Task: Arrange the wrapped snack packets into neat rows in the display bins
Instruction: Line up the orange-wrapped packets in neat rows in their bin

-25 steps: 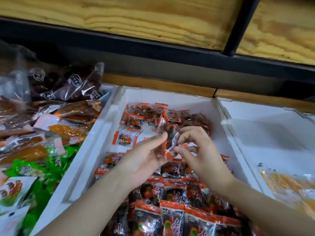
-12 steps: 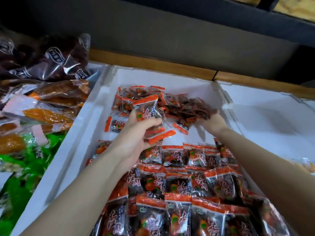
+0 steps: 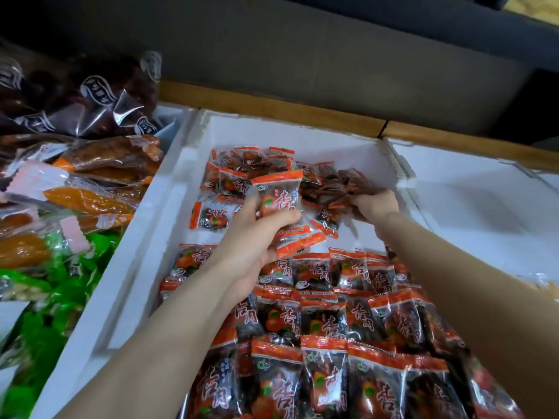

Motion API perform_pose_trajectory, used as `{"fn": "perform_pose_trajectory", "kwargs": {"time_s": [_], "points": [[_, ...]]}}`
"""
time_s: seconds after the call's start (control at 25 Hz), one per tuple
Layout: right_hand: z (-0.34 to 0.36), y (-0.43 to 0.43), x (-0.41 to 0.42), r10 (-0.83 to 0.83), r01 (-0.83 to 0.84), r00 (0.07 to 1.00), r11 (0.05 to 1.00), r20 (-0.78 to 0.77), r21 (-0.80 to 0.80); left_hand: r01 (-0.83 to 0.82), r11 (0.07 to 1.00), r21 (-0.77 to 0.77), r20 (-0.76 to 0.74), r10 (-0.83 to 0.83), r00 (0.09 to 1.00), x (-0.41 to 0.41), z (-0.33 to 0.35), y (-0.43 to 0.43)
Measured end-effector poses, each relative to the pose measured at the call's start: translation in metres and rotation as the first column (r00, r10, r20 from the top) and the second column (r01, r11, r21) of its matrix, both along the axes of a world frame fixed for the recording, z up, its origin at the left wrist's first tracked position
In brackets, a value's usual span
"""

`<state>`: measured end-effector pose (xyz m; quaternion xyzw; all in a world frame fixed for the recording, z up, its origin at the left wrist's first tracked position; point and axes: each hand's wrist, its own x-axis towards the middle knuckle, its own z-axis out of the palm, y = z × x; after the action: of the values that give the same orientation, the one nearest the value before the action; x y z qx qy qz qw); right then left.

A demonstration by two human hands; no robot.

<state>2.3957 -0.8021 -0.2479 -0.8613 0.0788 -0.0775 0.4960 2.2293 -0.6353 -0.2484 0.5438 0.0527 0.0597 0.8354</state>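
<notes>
A white foam bin holds small snack packets with orange ends and dark middles. Its near half carries neat overlapping rows of packets. A loose heap of packets lies at the far end. My left hand grips a small stack of packets above the bare gap between rows and heap. My right hand reaches into the heap's right side, fingers curled around several packets there.
To the left, an open bin holds long orange snack packs, dark wrapped packs and green packets. Right of the middle bin stands another white foam bin. A wooden ledge and a dark panel run behind.
My hands parted: the left kept the packets and now holds a small stack, while the right moved to the heap's right side. The view tilted down, showing more of the rows.
</notes>
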Motion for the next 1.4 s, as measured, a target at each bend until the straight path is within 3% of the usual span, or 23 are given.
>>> {"fn": "perform_pose_trajectory", "kwargs": {"time_s": [0.16, 0.36, 0.52, 0.68, 0.76, 0.88, 1.04, 1.16, 1.24, 1.32, 1.4], "points": [[0.023, -0.003, -0.037, 0.194, -0.186, 0.975, 0.980, 0.112, -0.078, 0.032, 0.999, 0.028, -0.046, -0.031, 0.998, -0.006, 0.002, 0.000], [0.062, -0.008, -0.104, 0.463, -0.469, 0.841, 0.882, 0.281, -0.049, 0.054, 0.998, 0.020, -0.047, -0.053, 0.997, -0.023, 0.009, 0.000], [0.066, -0.005, -0.151, 0.600, -0.616, 0.755, 0.787, 0.266, -0.026, 0.066, 0.996, -0.066, -0.020, -0.067, 0.998, -0.037, 0.013, -0.005], [0.060, -0.004, -0.175, 0.605, -0.609, 0.790, 0.793, 0.102, 0.020, 0.010, 0.998, -0.069, -0.030, -0.012, 0.999, -0.041, 0.018, -0.002], [0.061, -0.008, -0.179, 0.622, -0.618, 0.783, 0.778, -0.001, 0.113, 0.009, 1.000, -0.009, -0.033, -0.010, 0.999, -0.043, 0.018, 0.000], [0.062, -0.013, -0.184, 0.633, -0.623, 0.766, 0.773, -0.107, 0.118, 0.059, 0.993, 0.104, -0.065, -0.052, 0.996, -0.047, 0.020, -0.002], [0.062, -0.013, -0.194, 0.640, -0.591, 0.762, 0.749, -0.095, 0.300, 0.095, 0.975, 0.203, -0.076, -0.082, 0.994, -0.052, 0.021, -0.012], [0.062, -0.021, -0.207, 0.618, -0.505, 0.780, 0.714, -0.097, 0.485, 0.108, 0.975, 0.195, -0.046, -0.101, 0.994, -0.059, 0.019, -0.017], [0.062, -0.029, -0.216, 0.594, -0.473, 0.800, 0.710, -0.084, 0.522, 0.106, 0.979, 0.173, -0.056, -0.098, 0.994, -0.068, 0.016, -0.016], [0.062, -0.038, -0.229, 0.577, -0.503, 0.812, 0.769, -0.088, 0.394, 0.047, 0.974, 0.223, -0.035, -0.040, 0.999, -0.084, 0.017, -0.012], [0.064, -0.044, -0.245, 0.584, -0.580, 0.804, 0.812, -0.116, 0.069, -0.055, 0.950, 0.309, -0.013, 0.061, 0.998, -0.102, 0.012, -0.006]]}}
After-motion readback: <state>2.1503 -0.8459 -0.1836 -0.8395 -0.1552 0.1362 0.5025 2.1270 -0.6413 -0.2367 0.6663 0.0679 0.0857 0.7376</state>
